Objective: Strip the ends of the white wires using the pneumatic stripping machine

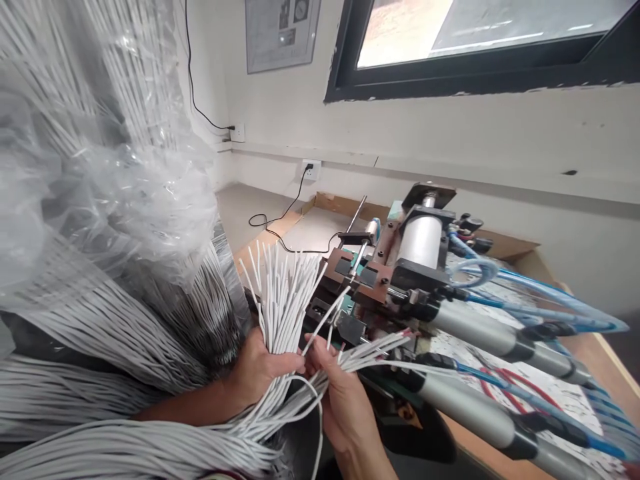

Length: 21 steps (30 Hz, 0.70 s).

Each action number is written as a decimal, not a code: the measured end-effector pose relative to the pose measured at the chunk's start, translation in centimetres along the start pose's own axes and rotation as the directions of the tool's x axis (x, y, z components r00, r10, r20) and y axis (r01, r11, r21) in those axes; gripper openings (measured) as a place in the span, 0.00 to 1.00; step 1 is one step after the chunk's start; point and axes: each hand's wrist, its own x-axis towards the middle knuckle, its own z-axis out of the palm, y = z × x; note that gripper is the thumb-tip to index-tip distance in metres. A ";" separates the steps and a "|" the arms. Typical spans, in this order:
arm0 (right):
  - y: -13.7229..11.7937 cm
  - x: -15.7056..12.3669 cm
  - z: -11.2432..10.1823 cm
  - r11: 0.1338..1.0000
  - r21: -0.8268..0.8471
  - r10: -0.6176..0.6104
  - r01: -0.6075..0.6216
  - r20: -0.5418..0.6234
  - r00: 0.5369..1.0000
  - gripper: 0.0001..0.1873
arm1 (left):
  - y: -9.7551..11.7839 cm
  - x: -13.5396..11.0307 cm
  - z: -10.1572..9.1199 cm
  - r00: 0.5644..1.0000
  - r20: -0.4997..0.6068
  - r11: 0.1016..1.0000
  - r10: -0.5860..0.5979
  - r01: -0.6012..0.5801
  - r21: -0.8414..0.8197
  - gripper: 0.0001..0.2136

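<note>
My left hand (pixel 265 367) is wrapped round a thick bundle of white cables (pixel 287 303), whose cut ends fan out upward. Lower and to the right, my right hand (pixel 345 407) grips a thinner bunch of white cables (pixel 365 353) that points right, some ends showing a reddish tip. Its thumb and fingers also pinch near a single cable (pixel 343 299) that runs up to the jaws of a pneumatic machine (pixel 363 273). Whether that cable's end is inside the jaws is hard to make out. The cables trail down and left under my hands.
Large sheaves of white cable (pixel 115 320) fill the left, partly under clear plastic wrap (pixel 125 193). Pneumatic cylinders (pixel 475 330) with blue air hoses (pixel 560 300) stick out at right. A black cord (pixel 280 233) runs from a wall socket (pixel 311 170). A window (pixel 480 40) is above.
</note>
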 end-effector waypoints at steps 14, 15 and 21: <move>0.9 0.1 -1.2 0.981 -0.067 -0.190 0.180 -0.194 0.962 0.15 | 0.5 -0.1 0.0 0.996 -0.057 0.995 -0.061 0.057 -0.080 0.08; 0.8 0.2 -1.1 0.982 -0.061 -0.188 0.179 -0.200 0.961 0.15 | 0.6 -0.1 0.1 0.997 -0.054 0.996 -0.048 0.043 -0.083 0.08; 0.3 0.2 -0.2 0.998 -0.040 -0.053 0.054 0.025 0.998 0.18 | 0.4 -0.1 0.1 0.999 0.030 0.998 -0.014 0.016 -0.065 0.10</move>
